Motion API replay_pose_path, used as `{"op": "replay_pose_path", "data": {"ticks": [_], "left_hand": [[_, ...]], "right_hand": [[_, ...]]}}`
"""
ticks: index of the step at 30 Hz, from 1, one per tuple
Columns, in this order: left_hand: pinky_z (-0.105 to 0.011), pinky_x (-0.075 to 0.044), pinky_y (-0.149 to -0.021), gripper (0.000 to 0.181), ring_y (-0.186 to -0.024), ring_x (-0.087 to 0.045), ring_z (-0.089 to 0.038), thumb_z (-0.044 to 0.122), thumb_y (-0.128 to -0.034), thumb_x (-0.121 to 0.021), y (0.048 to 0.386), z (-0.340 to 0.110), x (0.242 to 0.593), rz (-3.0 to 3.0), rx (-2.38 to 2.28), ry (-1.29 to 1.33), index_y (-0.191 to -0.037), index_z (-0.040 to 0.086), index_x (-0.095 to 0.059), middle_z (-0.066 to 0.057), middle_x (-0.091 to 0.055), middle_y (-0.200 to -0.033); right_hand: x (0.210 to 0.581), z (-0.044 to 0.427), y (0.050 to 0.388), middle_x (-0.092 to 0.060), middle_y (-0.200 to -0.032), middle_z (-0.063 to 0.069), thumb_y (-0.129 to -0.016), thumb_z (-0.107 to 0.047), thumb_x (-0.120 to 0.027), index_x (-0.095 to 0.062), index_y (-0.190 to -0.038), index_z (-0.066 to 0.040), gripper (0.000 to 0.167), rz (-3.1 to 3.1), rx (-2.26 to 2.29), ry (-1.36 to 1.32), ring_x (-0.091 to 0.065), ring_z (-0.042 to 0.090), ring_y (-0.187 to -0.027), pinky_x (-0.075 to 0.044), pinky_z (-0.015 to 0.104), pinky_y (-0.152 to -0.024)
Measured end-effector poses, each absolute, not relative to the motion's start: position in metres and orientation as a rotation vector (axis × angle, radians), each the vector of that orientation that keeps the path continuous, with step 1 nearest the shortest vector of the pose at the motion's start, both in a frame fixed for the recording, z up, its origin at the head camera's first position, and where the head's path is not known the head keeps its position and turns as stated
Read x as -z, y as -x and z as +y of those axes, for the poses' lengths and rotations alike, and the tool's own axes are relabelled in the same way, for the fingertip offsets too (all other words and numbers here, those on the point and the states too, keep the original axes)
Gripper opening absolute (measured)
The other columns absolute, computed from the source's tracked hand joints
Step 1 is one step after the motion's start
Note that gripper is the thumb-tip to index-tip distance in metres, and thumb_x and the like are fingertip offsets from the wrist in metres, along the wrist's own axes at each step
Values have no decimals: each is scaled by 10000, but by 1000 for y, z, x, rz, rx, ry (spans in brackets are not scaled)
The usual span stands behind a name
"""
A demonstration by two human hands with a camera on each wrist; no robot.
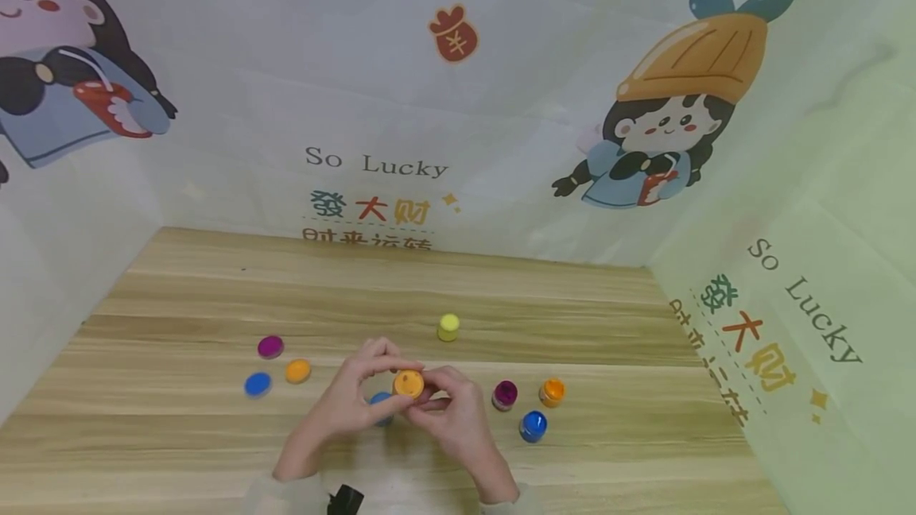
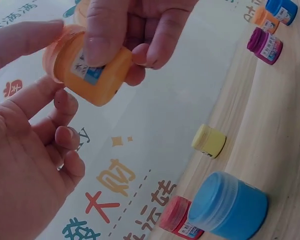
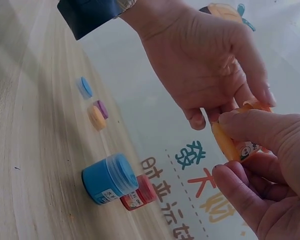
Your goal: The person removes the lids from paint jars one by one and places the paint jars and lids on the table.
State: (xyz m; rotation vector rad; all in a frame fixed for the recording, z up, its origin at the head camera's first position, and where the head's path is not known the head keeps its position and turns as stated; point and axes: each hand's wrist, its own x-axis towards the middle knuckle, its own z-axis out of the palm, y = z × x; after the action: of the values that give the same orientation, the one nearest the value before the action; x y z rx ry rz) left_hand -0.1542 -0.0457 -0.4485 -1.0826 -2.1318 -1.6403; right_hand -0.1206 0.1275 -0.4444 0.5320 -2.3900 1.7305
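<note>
An orange paint jar (image 1: pixel 409 384) is held up between both hands, above the table. At its lid end, the left hand (image 1: pixel 348 393) pinches with thumb and forefinger; its other fingers are loosely bent in the left wrist view. The right hand (image 1: pixel 452 406) grips the jar's labelled body (image 2: pixel 107 75) between thumb and fingers. Below the hands stands a light blue jar (image 2: pixel 230 207) with its lid on, partly hidden by the left hand in the head view. Beside it is a red jar (image 2: pixel 177 215), which the hands hide from the head camera.
A yellow jar (image 1: pixel 448 327) stands behind the hands. To the right are lidless jars: purple (image 1: pixel 504 395), orange (image 1: pixel 552 392) and blue (image 1: pixel 533 426). Loose lids lie left: purple (image 1: pixel 270 346), orange (image 1: pixel 297 370) and blue (image 1: pixel 258 385). Printed cloth (image 1: pixel 501 118) walls the wooden table (image 1: pixel 215 284).
</note>
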Motion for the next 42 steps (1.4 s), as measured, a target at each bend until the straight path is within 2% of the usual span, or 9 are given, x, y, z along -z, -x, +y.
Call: {"op": "replay_pose_path", "data": {"ticks": [3,11,16,19,22,30,34,37,42], "left_hand": [[-284,-369,-724,304,-833,-444,-142,66,-707,-797,154,-47,447,-2160,1631,1050,-994,92,-699,33,-555,-873],[-221,-366,-655,412,-737,-434,-166,12,-529,-880,148,-34,443,-2050,1544,893,-824,89,-603,6,-536,-768],[-260,-380,-676,408,-774,-434,-164,106,-577,-879,151,-32,453,-2073,1528,820,-881,138,-609,48,-521,-809],[-300,-371,-708,394,-805,-431,-153,79,-638,-836,151,-36,451,-2073,1569,909,-985,92,-648,35,-520,-828],[-313,-342,-733,392,-827,-438,-157,22,-673,-792,152,-42,449,-2066,1605,1019,-1047,40,-675,15,-536,-846],[-262,-346,-654,397,-753,-400,-127,-27,-560,-850,152,-42,446,-2057,1584,995,-883,41,-630,-43,-519,-773],[-282,-333,-660,423,-762,-391,-124,-2,-596,-830,152,-42,446,-2081,1570,1011,-964,43,-626,-35,-498,-778],[-292,-338,-732,410,-818,-441,-143,25,-640,-806,152,-45,447,-2093,1589,1034,-1025,50,-666,-8,-538,-833],[-278,-355,-747,355,-829,-459,-143,51,-638,-834,153,-45,451,-2103,1606,1003,-958,97,-686,8,-567,-852]], "right_hand": [[441,127,118,-616,-878,97,-736,-2,-770,-682,-1008,25,287,-2387,-1733,-534,-591,139,-790,-532,242,-660],[408,118,105,-617,-863,165,-706,116,-727,-661,-960,109,263,-2413,-1674,-475,-590,157,-773,-535,258,-671],[407,116,105,-608,-821,163,-682,141,-721,-659,-937,116,264,-2372,-1630,-454,-602,209,-747,-532,239,-657],[405,116,105,-601,-813,161,-684,147,-718,-657,-934,119,259,-2361,-1647,-457,-607,270,-740,-534,246,-649],[404,117,105,-595,-824,153,-700,134,-721,-655,-942,117,251,-2378,-1675,-462,-604,251,-748,-534,247,-652],[428,121,113,-608,-873,138,-704,102,-743,-666,-973,82,280,-2420,-1704,-450,-595,171,-781,-536,265,-667],[442,124,118,-614,-891,108,-716,51,-761,-677,-996,44,293,-2404,-1713,-465,-594,138,-793,-529,233,-669],[445,125,120,-616,-896,104,-736,2,-766,-679,-1008,32,287,-2388,-1711,-492,-593,120,-796,-525,221,-668],[445,125,119,-615,-889,103,-741,-11,-768,-680,-1011,33,287,-2390,-1707,-501,-591,111,-795,-524,218,-669]]}}
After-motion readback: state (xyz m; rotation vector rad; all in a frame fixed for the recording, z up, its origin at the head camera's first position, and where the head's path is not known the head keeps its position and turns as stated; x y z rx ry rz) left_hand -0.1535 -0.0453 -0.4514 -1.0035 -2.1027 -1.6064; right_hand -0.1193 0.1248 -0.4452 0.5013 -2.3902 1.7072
